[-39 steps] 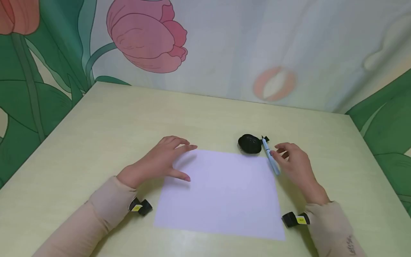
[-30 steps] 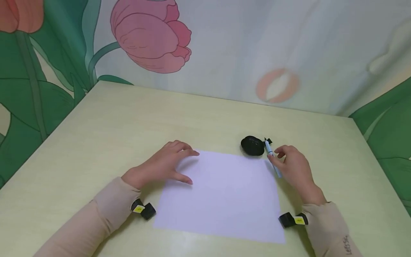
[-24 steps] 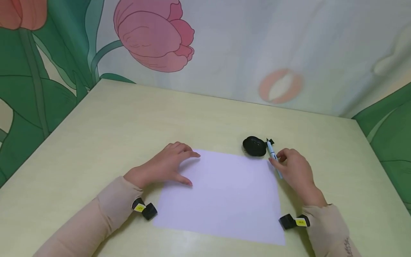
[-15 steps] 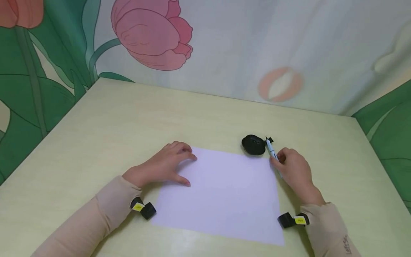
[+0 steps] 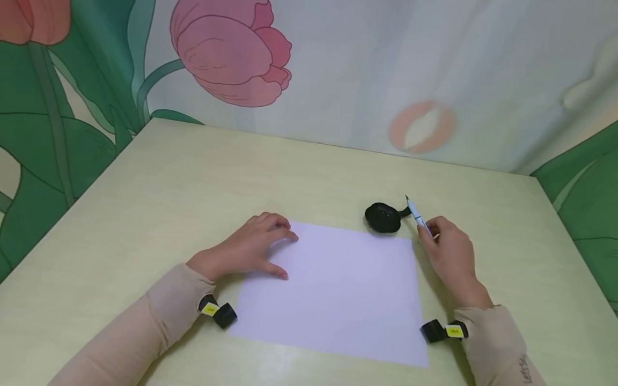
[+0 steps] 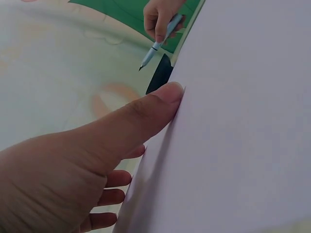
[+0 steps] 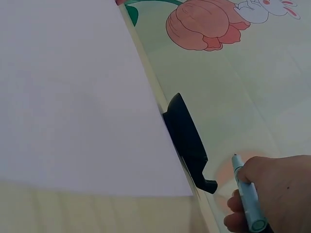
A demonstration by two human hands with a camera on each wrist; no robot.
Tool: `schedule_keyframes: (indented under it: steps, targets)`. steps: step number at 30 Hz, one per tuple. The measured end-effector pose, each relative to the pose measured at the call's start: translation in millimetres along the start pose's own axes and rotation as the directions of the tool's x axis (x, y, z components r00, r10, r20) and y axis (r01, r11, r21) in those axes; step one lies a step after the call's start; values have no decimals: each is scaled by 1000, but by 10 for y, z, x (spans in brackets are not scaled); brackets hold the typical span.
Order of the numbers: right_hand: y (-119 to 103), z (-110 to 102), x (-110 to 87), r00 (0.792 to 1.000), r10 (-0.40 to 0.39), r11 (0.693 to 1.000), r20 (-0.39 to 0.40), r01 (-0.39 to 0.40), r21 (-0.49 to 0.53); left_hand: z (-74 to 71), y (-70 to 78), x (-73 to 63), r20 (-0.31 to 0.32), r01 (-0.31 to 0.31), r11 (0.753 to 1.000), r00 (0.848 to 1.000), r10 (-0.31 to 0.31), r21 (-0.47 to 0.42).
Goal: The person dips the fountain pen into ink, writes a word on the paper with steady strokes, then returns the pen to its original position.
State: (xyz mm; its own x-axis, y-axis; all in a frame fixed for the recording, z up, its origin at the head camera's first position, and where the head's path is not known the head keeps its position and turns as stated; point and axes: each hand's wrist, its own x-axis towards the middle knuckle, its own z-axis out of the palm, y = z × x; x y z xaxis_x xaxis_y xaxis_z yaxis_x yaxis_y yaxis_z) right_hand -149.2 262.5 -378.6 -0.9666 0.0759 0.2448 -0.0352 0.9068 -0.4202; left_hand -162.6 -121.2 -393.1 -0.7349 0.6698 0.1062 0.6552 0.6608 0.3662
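In the head view a sheet of white paper [image 5: 333, 295] lies on the table. My left hand [image 5: 246, 246] rests at its left side, thumb and fingers spread apart over the paper's upper left part. My right hand [image 5: 449, 254], beyond the paper's upper right corner, pinches a light blue pen [image 5: 417, 215] with a dark pointed tip, raised above the table and tip aimed away from me. In the right wrist view the pen [image 7: 249, 196] sits between thumb and fingers. Next to the pen lies a black oval thing with a short bent handle [image 5: 382, 217], at the paper's top edge.
The pale wooden table [image 5: 232, 166] reaches back to a curtain [image 5: 338, 69] printed with tulips and leaves. Small black wrist devices [image 5: 224, 316] with yellow labels are strapped to both sleeves.
My right hand came to the pen lying beside the black oval thing, took hold of it and lifted it slightly up and to the right. My left hand has hardly moved.
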Motion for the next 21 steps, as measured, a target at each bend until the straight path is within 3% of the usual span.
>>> schedule_keyframes:
  steps: [4,10,21]
  targets:
    - [5,2,-7,994,-43,998,-103,47,38,2,-1,13,9,3,1000,1000,-3,0]
    - [4,-1,17,984,-2,991,-177,25,131,-5,1,11,21,18,1000,1000,-18,-3]
    - [-26,-87,4,991,89,920,-101,-43,389,8,-9,9,20,20,1000,1000,-20,2]
